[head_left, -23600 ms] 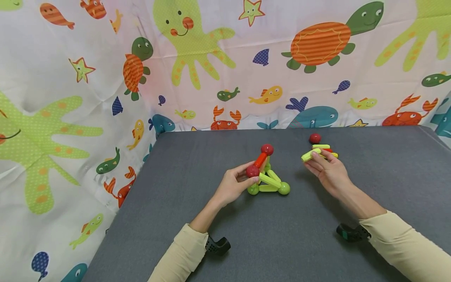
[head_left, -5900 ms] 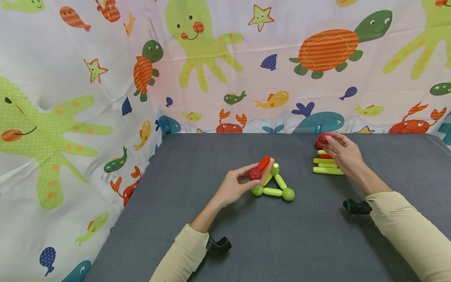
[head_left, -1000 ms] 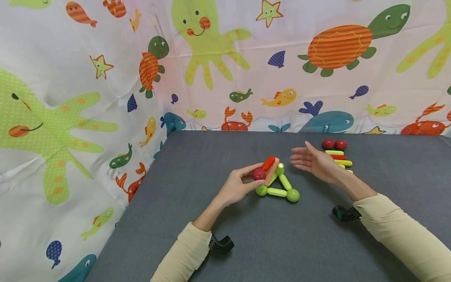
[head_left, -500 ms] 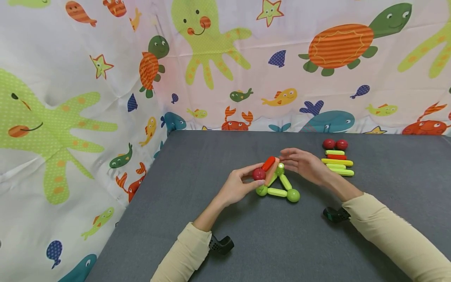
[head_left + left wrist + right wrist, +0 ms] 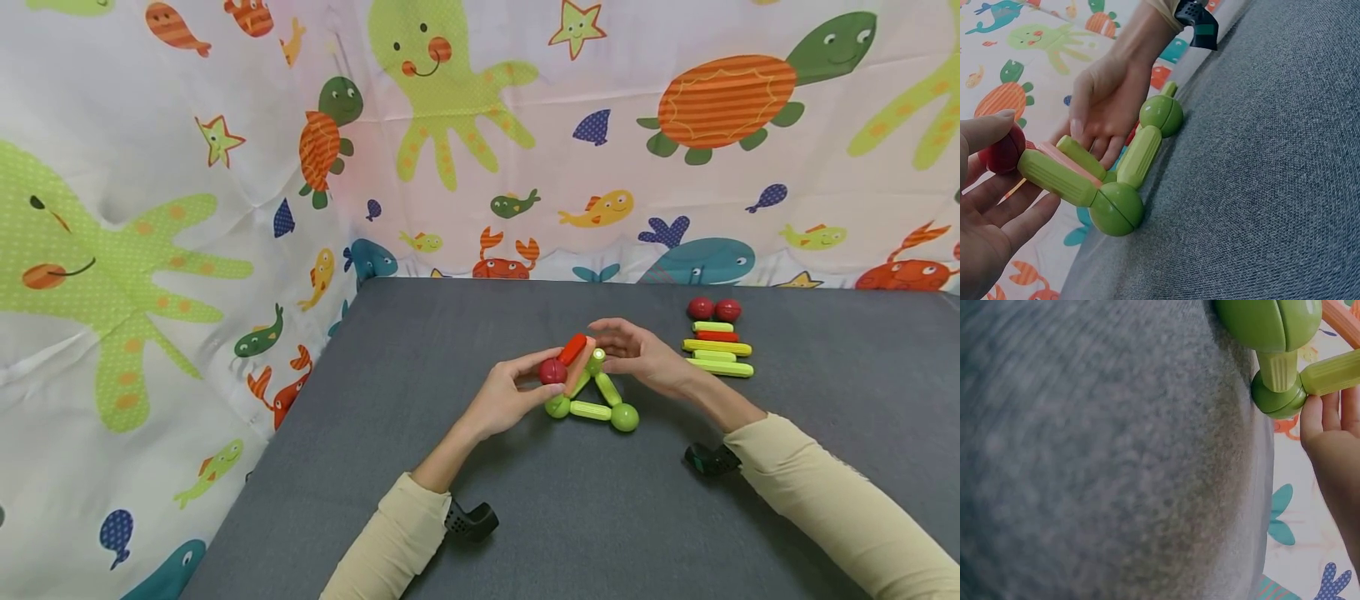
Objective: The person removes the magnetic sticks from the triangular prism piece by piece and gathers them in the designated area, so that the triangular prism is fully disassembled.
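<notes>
My left hand (image 5: 510, 396) holds a red ball (image 5: 553, 372) at the upper left of a ball-and-rod toy frame. A red rod (image 5: 573, 349) and a peach rod (image 5: 580, 367) slant away from that ball. The base is a triangle of lime rods (image 5: 591, 410) and green balls (image 5: 625, 417) on the table. Close by the back corner, my right hand (image 5: 648, 362) is partly bent, its thumb beside the end of a raised lime rod (image 5: 1082, 157). In the left wrist view another lime rod (image 5: 1057, 179) joins the red ball to a green ball (image 5: 1117, 209).
Right of the frame, loose lime, red and yellow rods (image 5: 717, 347) lie in a row, with two red balls (image 5: 727, 311) behind them. The grey table (image 5: 600, 517) meets a cloth (image 5: 450, 225) printed with sea animals at its back and left.
My right hand has moved left from the loose pieces to the frame's back corner. Its red ball from 5.9 s ago now lies behind the rods. My left hand keeps its hold.
</notes>
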Demonstrator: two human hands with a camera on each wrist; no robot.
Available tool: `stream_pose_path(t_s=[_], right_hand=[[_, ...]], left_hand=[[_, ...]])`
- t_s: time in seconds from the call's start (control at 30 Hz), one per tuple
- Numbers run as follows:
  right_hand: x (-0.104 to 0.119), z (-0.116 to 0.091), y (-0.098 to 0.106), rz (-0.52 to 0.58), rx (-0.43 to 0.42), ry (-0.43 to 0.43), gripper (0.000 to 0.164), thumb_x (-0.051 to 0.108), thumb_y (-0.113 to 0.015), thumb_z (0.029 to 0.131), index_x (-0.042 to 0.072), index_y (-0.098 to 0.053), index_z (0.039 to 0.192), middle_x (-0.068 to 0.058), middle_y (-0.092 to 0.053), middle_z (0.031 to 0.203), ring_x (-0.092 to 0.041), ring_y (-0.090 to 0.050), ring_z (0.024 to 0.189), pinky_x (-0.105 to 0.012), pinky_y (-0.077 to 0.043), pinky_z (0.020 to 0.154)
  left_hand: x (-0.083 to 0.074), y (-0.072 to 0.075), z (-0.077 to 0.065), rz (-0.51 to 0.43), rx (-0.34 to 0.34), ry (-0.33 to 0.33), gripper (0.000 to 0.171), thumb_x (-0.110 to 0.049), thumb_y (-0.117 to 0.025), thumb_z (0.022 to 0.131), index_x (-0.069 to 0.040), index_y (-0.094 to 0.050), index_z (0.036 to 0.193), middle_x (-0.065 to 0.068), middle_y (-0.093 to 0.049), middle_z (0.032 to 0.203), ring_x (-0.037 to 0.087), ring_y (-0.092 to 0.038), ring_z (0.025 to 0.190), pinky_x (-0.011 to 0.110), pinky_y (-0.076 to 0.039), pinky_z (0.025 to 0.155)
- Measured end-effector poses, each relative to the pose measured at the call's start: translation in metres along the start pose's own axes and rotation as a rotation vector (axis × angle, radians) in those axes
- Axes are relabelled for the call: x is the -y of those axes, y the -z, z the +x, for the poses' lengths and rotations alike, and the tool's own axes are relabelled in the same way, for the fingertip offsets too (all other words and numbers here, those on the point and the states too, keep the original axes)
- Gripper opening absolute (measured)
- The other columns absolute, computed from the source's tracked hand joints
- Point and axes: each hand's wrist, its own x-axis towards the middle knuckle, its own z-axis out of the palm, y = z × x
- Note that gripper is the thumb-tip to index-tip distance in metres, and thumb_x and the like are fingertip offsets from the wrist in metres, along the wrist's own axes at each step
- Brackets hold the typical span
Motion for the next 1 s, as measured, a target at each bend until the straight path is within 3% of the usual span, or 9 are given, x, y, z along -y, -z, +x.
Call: stream_pose_path(t_s=[0.23,0.47,0.67,0.9,1.0], right_hand=[[0.0006,0.0016,-0.0026,-0.094,-0.046,-0.017,0.052,-0.004,-0.060,0.091,-0.002,-0.037,0.138,-0.006,-0.057,0.123,-0.021,-0.057,0.109,-0.031,-0.049,0.087],[0.0013,0.0005,-0.0048,-0.139,-0.116,-0.051,0.054,0.001,-0.059,0.094,-0.008,-0.032,0.140,-0.005,-0.057,0.122,-0.018,-0.057,0.106,-0.032,-0.049,0.088],[0.0012,0.0016,-0.0069,-0.203,-0.206,-0.124,0.052,0.015,-0.059,0.096,-0.006,-0.039,0.140,-0.006,-0.055,0.123,-0.023,-0.055,0.103,-0.035,-0.047,0.090],[0.0001,0.0041,-0.0096,-0.048,-0.258,-0.186,0.057,0.020,-0.056,0.098,-0.007,-0.032,0.143,-0.019,-0.040,0.140,-0.019,-0.049,0.117,-0.036,-0.037,0.102],[-0.0002,0.0047,-0.0098,-0.048,-0.276,-0.200,0.057,0.019,-0.057,0.098,-0.007,-0.033,0.143,-0.020,-0.040,0.139,-0.018,-0.049,0.115,-0.034,-0.039,0.101]], left_hand=[[-0.0006,0.0004,-0.0003,0.004,-0.002,0.003,0.049,-0.017,-0.069,0.090,-0.013,-0.054,0.137,0.004,-0.056,0.132,0.014,-0.058,0.110,0.027,-0.048,0.088],[0.0000,-0.0003,0.0001,0.006,0.000,-0.008,0.050,-0.016,-0.069,0.089,-0.012,-0.054,0.137,0.004,-0.057,0.130,0.012,-0.058,0.110,0.027,-0.047,0.089],[0.0005,-0.0002,-0.0005,0.005,-0.004,-0.007,0.049,-0.017,-0.069,0.090,-0.014,-0.054,0.136,0.004,-0.057,0.130,0.014,-0.058,0.110,0.027,-0.047,0.089],[0.0013,-0.0006,-0.0006,0.005,-0.005,0.004,0.049,-0.017,-0.069,0.090,-0.015,-0.054,0.137,0.004,-0.057,0.130,0.014,-0.058,0.110,0.027,-0.048,0.088],[0.0013,-0.0003,-0.0003,0.006,-0.005,0.004,0.050,-0.017,-0.069,0.090,-0.015,-0.054,0.137,0.004,-0.057,0.130,0.013,-0.059,0.109,0.027,-0.048,0.087]])
